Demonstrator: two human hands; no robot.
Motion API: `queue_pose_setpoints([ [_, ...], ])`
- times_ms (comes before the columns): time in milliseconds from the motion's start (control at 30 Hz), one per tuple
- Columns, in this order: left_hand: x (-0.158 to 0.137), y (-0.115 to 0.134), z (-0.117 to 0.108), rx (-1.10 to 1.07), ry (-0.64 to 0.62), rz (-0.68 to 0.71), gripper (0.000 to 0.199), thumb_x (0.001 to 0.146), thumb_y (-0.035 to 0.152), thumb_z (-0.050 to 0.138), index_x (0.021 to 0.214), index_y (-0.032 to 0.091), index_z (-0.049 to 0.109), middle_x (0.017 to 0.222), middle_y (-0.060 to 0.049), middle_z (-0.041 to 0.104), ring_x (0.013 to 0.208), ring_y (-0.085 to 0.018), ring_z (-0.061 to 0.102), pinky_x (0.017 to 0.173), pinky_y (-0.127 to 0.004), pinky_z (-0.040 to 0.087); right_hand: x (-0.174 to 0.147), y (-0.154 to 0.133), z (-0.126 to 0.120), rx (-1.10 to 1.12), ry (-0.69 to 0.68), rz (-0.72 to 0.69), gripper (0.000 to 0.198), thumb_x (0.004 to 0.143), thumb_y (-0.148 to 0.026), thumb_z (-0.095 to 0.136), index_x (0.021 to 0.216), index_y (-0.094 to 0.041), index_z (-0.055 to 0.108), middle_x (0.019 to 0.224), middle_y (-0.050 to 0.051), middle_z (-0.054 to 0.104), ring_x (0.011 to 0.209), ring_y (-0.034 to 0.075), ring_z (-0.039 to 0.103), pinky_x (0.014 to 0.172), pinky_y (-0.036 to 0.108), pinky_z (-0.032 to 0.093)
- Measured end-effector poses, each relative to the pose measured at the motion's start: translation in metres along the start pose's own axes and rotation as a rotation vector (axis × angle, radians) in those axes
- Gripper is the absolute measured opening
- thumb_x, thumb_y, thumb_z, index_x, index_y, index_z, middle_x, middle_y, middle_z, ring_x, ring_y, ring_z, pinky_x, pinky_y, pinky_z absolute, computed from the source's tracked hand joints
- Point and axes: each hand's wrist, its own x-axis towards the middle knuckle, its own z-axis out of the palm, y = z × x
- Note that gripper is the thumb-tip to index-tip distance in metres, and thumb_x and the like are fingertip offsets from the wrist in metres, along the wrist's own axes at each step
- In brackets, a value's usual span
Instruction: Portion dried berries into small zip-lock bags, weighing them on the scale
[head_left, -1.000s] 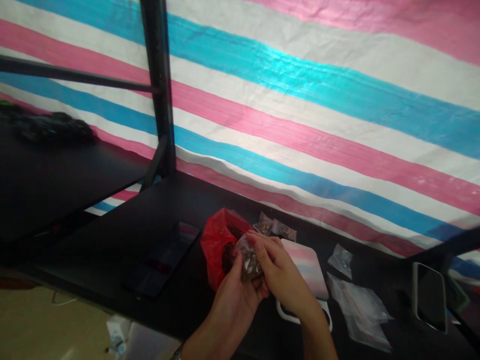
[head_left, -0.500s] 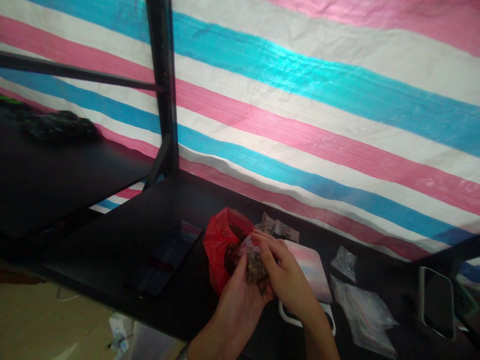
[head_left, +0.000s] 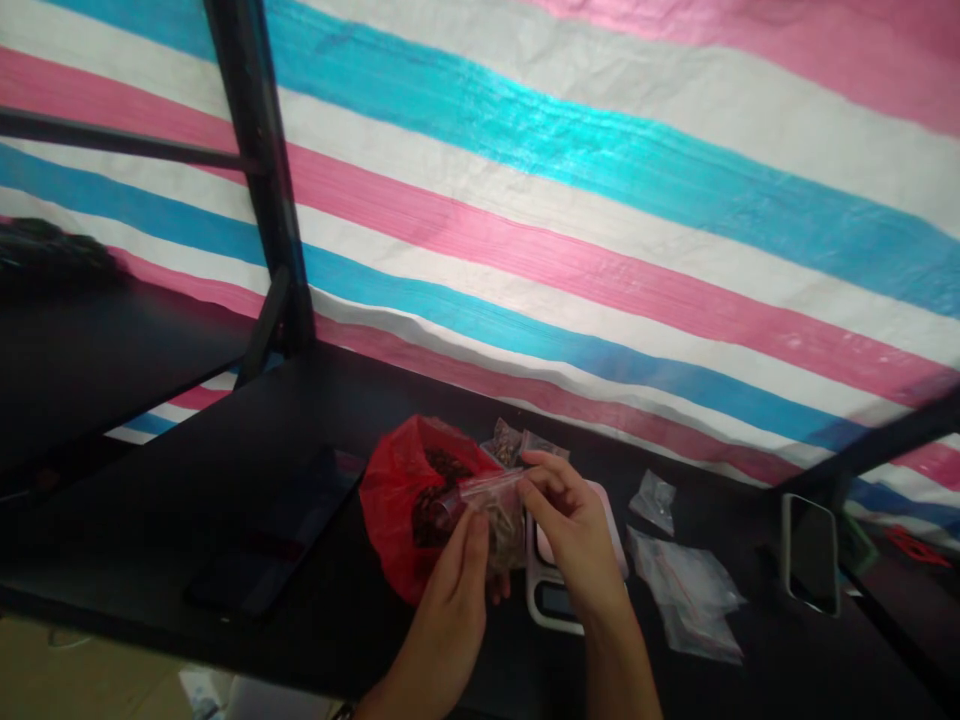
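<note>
Between my hands is a small clear zip bag (head_left: pixel 504 530) with brown bits inside, its zip strip running across the top. My left hand (head_left: pixel 450 590) grips it from the left side, thumb in front. At the upper right corner, the fingertips of my right hand (head_left: pixel 566 520) pinch the zip edge. Just behind and left sits an open red plastic bag (head_left: pixel 390 510) holding dark brown pieces. Under my right forearm a small kitchen scale (head_left: pixel 541 600) with a pale pink top is partly hidden.
Two filled zip bags (head_left: pixel 504 442) lie behind my hands. To the right are a crumpled clear bag (head_left: pixel 654 502), a stack of flat zip bags (head_left: pixel 686 590) and a phone (head_left: pixel 811 555). A dark flat device (head_left: pixel 281 530) lies left. A black shelf post (head_left: pixel 270 180) stands at the back left.
The view has shifted right. My right hand has moved from wrapping the zip bag to its top edge, and the bag now faces me more flatly with its zip strip showing.
</note>
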Motion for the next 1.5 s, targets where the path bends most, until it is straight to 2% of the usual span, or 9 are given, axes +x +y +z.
queue_pose_setpoints([
  [100, -0.004, 0.003, 0.005, 0.139, -0.044, 0.092, 0.081, 0.091, 0.086, 0.055, 0.135, 0.020, 0.069, 0.072, -0.001, 0.069, 0.067, -0.021, 0.064, 0.068, -0.035, 0.057, -0.001, -0.003, -0.019, -0.015, 0.127, -0.044, 0.037, 0.084, -0.042, 0.086, 0.113, -0.023, 0.075, 0.078, -0.002, 0.072, 0.076, 0.017, 0.064, 0.079, 0.031, 0.051],
  [200, -0.005, 0.001, 0.011, 0.206, -0.099, 0.156, 0.075, 0.099, 0.079, 0.046, 0.145, 0.022, 0.060, 0.079, -0.001, 0.070, 0.066, -0.018, 0.063, 0.068, -0.033, 0.056, -0.001, 0.003, -0.051, -0.070, 0.278, -0.045, 0.039, 0.081, -0.043, 0.085, 0.113, -0.022, 0.075, 0.078, -0.002, 0.071, 0.078, 0.019, 0.065, 0.080, 0.033, 0.051],
  [333, -0.004, -0.006, 0.015, 0.277, -0.095, 0.225, 0.058, 0.103, 0.072, 0.047, 0.132, 0.024, 0.064, 0.105, -0.005, 0.071, 0.069, -0.015, 0.062, 0.065, -0.031, 0.055, 0.000, 0.026, -0.091, -0.277, 0.405, -0.003, 0.039, 0.077, -0.045, 0.079, 0.106, -0.019, 0.076, 0.072, 0.001, 0.071, 0.070, 0.021, 0.063, 0.072, 0.035, 0.051],
  [433, -0.003, -0.011, 0.015, 0.332, -0.116, 0.263, 0.047, 0.106, 0.063, 0.048, 0.128, 0.025, 0.065, 0.102, -0.003, 0.069, 0.069, -0.015, 0.062, 0.066, -0.031, 0.055, 0.001, 0.040, -0.107, -0.414, 0.483, -0.015, 0.033, 0.076, -0.043, 0.073, 0.098, -0.019, 0.077, 0.071, 0.002, 0.072, 0.073, 0.024, 0.065, 0.079, 0.039, 0.053],
  [567, -0.002, -0.018, 0.013, 0.404, -0.126, 0.306, 0.038, 0.107, 0.054, 0.049, 0.124, 0.026, 0.067, 0.101, -0.003, 0.069, 0.068, -0.014, 0.060, 0.064, -0.030, 0.052, 0.000, 0.045, -0.118, -0.480, 0.567, -0.054, 0.030, 0.077, -0.045, 0.071, 0.092, -0.021, 0.079, 0.086, 0.007, 0.076, 0.093, 0.029, 0.069, 0.096, 0.044, 0.050],
  [700, -0.004, -0.023, 0.012, 0.469, -0.140, 0.346, 0.031, 0.107, 0.049, 0.052, 0.121, 0.027, 0.068, 0.098, -0.002, 0.069, 0.069, -0.015, 0.060, 0.062, -0.028, 0.050, -0.002, 0.046, -0.130, -0.499, 0.624, -0.062, 0.035, 0.085, -0.049, 0.062, 0.093, -0.020, 0.079, 0.091, 0.010, 0.078, 0.090, 0.028, 0.069, 0.091, 0.042, 0.052],
  [900, -0.008, -0.019, 0.012, 0.490, -0.167, 0.456, 0.032, 0.109, 0.048, 0.047, 0.116, 0.026, 0.070, 0.089, -0.001, 0.070, 0.067, -0.015, 0.061, 0.064, -0.028, 0.053, -0.005, 0.052, -0.138, -0.488, 0.621, -0.057, 0.035, 0.088, -0.051, 0.061, 0.091, -0.021, 0.079, 0.094, 0.010, 0.080, 0.090, 0.027, 0.070, 0.089, 0.040, 0.051],
  [1100, -0.008, -0.009, 0.013, 0.488, -0.083, 0.528, 0.030, 0.110, 0.048, 0.048, 0.109, 0.027, 0.069, 0.089, 0.000, 0.070, 0.066, -0.015, 0.060, 0.063, -0.028, 0.052, -0.004, 0.051, -0.139, -0.496, 0.562, -0.094, 0.032, 0.092, -0.049, 0.064, 0.091, -0.022, 0.082, 0.094, 0.009, 0.080, 0.097, 0.028, 0.068, 0.095, 0.041, 0.049],
  [1500, -0.006, -0.004, 0.011, 0.424, -0.084, 0.547, 0.025, 0.111, 0.043, 0.047, 0.113, 0.029, 0.068, 0.091, 0.002, 0.070, 0.065, -0.012, 0.060, 0.062, -0.028, 0.050, -0.001, 0.056, -0.120, -0.592, 0.461, -0.098, 0.024, 0.095, -0.037, 0.065, 0.101, -0.027, 0.087, 0.095, 0.008, 0.068, 0.099, 0.029, 0.063, 0.101, 0.045, 0.046],
])
